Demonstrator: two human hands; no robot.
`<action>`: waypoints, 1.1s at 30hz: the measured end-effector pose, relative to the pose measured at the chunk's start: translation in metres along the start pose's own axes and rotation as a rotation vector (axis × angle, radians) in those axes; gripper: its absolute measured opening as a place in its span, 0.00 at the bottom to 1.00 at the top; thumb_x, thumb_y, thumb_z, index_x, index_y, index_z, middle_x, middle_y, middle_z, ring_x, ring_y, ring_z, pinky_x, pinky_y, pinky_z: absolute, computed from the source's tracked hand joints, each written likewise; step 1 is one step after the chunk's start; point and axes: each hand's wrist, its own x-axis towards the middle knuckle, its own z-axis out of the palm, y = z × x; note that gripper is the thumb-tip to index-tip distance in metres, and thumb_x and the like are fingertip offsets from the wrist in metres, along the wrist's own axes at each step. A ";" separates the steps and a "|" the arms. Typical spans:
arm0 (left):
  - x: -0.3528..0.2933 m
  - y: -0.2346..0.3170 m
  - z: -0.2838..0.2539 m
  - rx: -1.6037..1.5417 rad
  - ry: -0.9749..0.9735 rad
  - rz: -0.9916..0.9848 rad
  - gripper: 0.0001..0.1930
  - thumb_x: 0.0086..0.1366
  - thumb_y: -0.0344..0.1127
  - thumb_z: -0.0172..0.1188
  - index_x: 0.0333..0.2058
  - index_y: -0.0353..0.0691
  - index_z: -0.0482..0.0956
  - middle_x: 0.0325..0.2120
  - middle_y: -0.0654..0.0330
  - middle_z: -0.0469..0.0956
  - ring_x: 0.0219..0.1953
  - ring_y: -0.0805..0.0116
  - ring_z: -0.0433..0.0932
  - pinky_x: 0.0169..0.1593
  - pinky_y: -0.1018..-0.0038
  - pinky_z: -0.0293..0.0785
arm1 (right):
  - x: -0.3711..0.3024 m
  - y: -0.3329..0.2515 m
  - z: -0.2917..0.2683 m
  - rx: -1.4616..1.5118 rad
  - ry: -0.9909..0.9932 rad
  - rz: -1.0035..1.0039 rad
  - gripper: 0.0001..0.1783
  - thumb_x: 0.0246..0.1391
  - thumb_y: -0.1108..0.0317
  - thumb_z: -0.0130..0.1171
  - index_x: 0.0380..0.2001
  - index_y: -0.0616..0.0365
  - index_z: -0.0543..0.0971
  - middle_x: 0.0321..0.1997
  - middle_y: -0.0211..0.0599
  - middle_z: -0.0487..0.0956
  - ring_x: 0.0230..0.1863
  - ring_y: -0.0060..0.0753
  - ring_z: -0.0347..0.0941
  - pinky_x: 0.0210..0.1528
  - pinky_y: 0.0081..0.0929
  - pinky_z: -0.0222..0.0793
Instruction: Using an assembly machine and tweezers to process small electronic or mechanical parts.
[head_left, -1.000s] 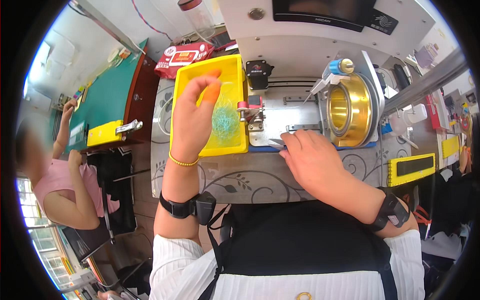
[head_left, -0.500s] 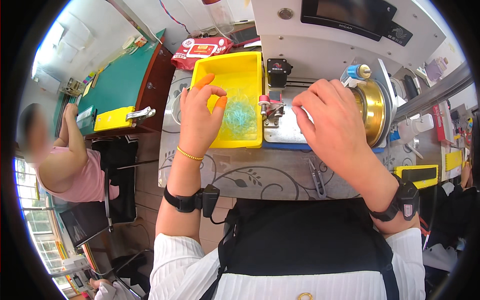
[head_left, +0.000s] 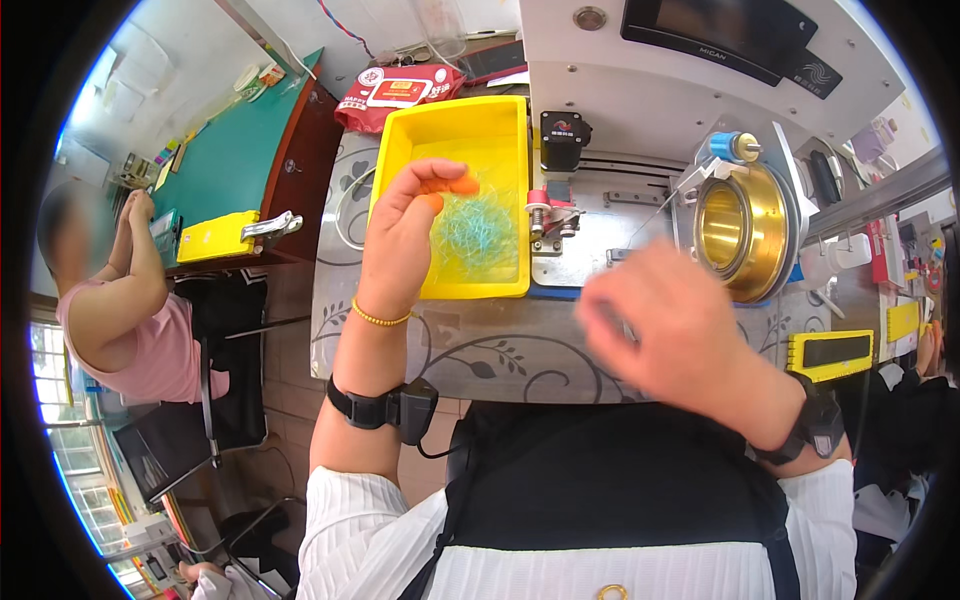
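My left hand (head_left: 405,235) hovers over the left part of a yellow plastic tray (head_left: 400,125). Orange covers sit on its thumb and a fingertip. Its fingers are curled toward the thumb; anything between them is too small to make out. A tangle of pale blue-green threads (head_left: 470,225) lies in the tray. My right hand (head_left: 665,320), smeared by motion, is above the table's front edge, below a machine's metal plate (head_left: 590,262). It covers the spot where small snips lay, so whether it holds them is unclear.
A machine with a brass-coloured ring (head_left: 750,230), a black motor block (head_left: 562,140) and a red-and-silver clamp (head_left: 550,215) stands behind my hands. A red packet (head_left: 400,95) lies behind the tray. A person in pink (head_left: 140,340) sits at a green-topped desk (head_left: 235,150) on the left.
My right hand has come down and toward me from beside the brass ring, over the snips. My left hand has curled its fingers more and shifted slightly.
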 end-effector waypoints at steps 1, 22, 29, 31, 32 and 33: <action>0.000 0.001 0.001 -0.004 -0.005 -0.001 0.15 0.63 0.27 0.44 0.45 0.36 0.76 0.42 0.55 0.79 0.48 0.68 0.76 0.58 0.75 0.65 | -0.010 -0.008 -0.003 0.158 -0.241 0.062 0.07 0.51 0.66 0.64 0.28 0.56 0.77 0.25 0.37 0.74 0.28 0.46 0.73 0.33 0.39 0.70; -0.004 0.016 0.011 -0.187 -0.111 0.010 0.35 0.70 0.53 0.44 0.68 0.37 0.56 0.68 0.49 0.58 0.72 0.59 0.50 0.73 0.64 0.35 | 0.021 0.004 -0.019 0.009 0.127 -0.007 0.12 0.47 0.72 0.66 0.36 0.57 0.76 0.34 0.37 0.75 0.37 0.43 0.72 0.38 0.36 0.69; -0.013 0.016 0.011 0.369 -0.014 0.179 0.30 0.72 0.46 0.49 0.67 0.38 0.59 0.64 0.47 0.64 0.69 0.55 0.58 0.69 0.66 0.52 | 0.028 0.019 -0.007 -0.230 0.240 0.019 0.10 0.43 0.75 0.65 0.31 0.56 0.77 0.34 0.35 0.73 0.38 0.41 0.70 0.41 0.36 0.65; -0.016 0.016 0.015 0.391 0.026 0.186 0.28 0.72 0.45 0.51 0.66 0.38 0.62 0.63 0.47 0.66 0.68 0.54 0.61 0.68 0.65 0.55 | 0.029 0.019 -0.002 -0.230 0.208 0.035 0.10 0.42 0.76 0.65 0.30 0.55 0.78 0.34 0.35 0.73 0.38 0.41 0.70 0.42 0.36 0.65; -0.017 0.014 0.015 0.459 0.006 0.241 0.27 0.72 0.45 0.51 0.64 0.38 0.65 0.61 0.47 0.68 0.67 0.55 0.62 0.67 0.65 0.56 | 0.030 0.019 0.000 -0.241 0.200 0.048 0.09 0.42 0.76 0.64 0.30 0.55 0.77 0.33 0.34 0.72 0.38 0.41 0.69 0.42 0.36 0.64; -0.019 0.014 0.014 0.533 -0.007 0.291 0.25 0.72 0.44 0.52 0.62 0.37 0.68 0.59 0.48 0.71 0.66 0.55 0.64 0.66 0.66 0.57 | 0.032 0.019 0.002 -0.241 0.191 0.055 0.09 0.42 0.77 0.64 0.29 0.55 0.77 0.33 0.34 0.72 0.38 0.40 0.69 0.42 0.36 0.64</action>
